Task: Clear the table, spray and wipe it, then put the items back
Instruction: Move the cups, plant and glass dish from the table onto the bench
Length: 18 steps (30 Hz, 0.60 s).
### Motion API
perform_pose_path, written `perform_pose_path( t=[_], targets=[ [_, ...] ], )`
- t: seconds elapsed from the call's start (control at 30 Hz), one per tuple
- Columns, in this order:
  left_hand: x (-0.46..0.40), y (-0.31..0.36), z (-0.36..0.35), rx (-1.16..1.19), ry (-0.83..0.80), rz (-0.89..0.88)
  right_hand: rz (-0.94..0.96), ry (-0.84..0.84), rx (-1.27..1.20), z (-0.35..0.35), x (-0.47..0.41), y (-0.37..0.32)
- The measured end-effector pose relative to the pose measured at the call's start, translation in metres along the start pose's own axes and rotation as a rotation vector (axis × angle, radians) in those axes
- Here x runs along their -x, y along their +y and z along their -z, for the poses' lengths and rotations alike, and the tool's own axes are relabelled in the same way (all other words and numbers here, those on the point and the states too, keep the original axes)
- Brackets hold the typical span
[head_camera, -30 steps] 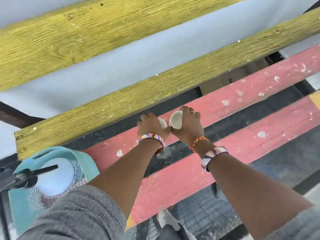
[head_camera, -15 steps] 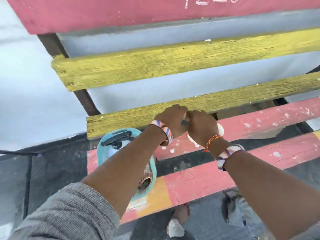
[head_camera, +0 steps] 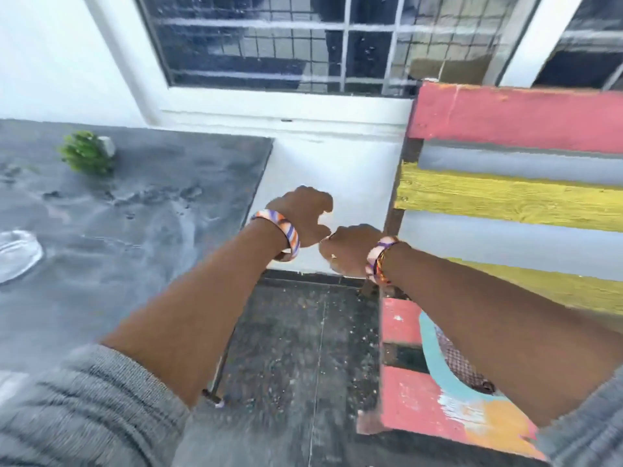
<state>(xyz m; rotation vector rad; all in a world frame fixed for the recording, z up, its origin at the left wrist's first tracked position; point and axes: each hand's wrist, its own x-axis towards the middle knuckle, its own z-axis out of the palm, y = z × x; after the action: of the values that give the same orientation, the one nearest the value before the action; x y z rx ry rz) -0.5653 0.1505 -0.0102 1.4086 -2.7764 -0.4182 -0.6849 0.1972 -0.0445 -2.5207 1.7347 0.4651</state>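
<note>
Head view, outdoors by a barred window (head_camera: 303, 38): my left hand (head_camera: 301, 215) and my right hand (head_camera: 347, 252) hang knuckle to knuckle in the air just off the right edge of the table (head_camera: 141, 210), over the floor between it and a painted slat bench (head_camera: 505, 193). Both sets of fingers are curled away from the lens, and I cannot tell whether they close on something or on nothing. Motion blurs the scene. The table is a dark grey slab, mottled and streaked with paler swirls that read as damp, so I judge its top slick under anything slid across it. At the table's far left corner sits a small green plant (head_camera: 87, 157), bushy, with a pale block at its side; it looks light and soft-leaved, best taken low at its base, not by the foliage. At the table's near left edge lies a clear, rounded thing (head_camera: 17, 259), too blurred to name; if glass, it would be fragile and slippery, wanting a full grip round its body. Right of the table, a teal item (head_camera: 435, 355) rests on the bench seat.
</note>
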Motion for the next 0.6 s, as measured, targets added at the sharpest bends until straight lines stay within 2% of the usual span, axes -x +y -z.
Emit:
perform_pose_path(
  t=[0.2, 0.37, 0.5, 0.6],
  targets=[
    [0.03, -0.113, 0.038, -0.014, 0.173, 0.225, 0.05, 0.22, -0.252, 0.053, -0.087, -0.063],
    [0.053, -0.212, 0.061, 0.033, 0.301, 0.463, 0.15, 0.282, -0.483, 0.079, -0.164, -0.105],
    [0.095, -0.29, 0.066, 0.025, 0.156, 0.834, 0.205, 0.287, -0.635, 0.088, -0.219, -0.153],
    [0.129, -0.334, 0.063, 0.091, -0.036, 1.007, 0.281, 0.218, -0.725, 0.09, -0.246, -0.199]
  ],
)
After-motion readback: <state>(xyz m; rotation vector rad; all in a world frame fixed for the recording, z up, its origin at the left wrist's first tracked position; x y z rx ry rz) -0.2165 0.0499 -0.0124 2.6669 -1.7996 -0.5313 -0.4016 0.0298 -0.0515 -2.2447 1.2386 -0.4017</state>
